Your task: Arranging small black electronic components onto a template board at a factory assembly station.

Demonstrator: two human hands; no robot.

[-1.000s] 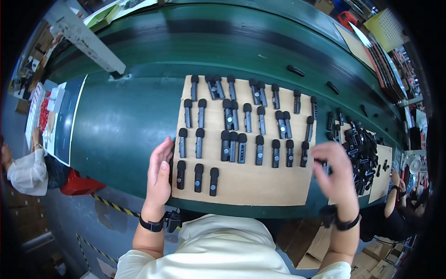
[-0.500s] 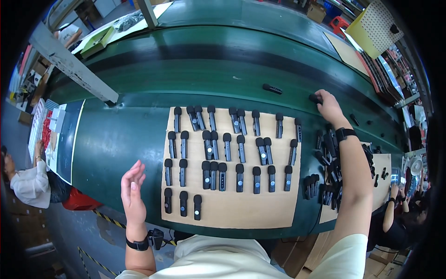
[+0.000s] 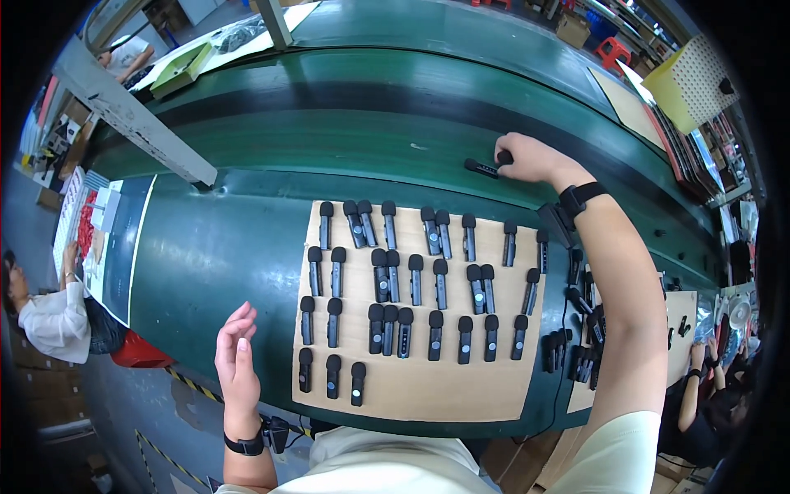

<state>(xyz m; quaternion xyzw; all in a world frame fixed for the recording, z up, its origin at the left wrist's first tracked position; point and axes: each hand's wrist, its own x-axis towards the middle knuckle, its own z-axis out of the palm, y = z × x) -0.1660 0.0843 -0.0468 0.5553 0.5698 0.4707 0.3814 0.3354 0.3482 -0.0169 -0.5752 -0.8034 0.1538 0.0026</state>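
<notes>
Head view: right hand (image 3: 527, 159) pinches a small black clip-on microphone (image 3: 482, 168) beyond the tan cardboard sheet (image 3: 428, 391) — on the green belt (image 3: 346, 140). Left hand (image 3: 236, 358) hovers left of the sheet, empty, fingers loosely together.

The conveyor belt (image 3: 247, 263) in front of me is dark green, with a darker, near-black band running along its far half. On it lies a plain tan cardboard sheet (image 3: 428, 387), unprinted. The small microphone units (image 3: 407, 305) ranged on the sheet are black throughout, heads and bodies alike. The unit (image 3: 481, 168) under my right hand (image 3: 527, 158) is the same black. I wear a black wristband (image 3: 580, 198) on that arm and a black one (image 3: 245, 445) on my left; my shirt (image 3: 387, 469) is pale cream. A second tan sheet (image 3: 679, 317) shows at the right. Below the belt edge runs yellow-and-black striped tape (image 3: 193, 387).
</notes>
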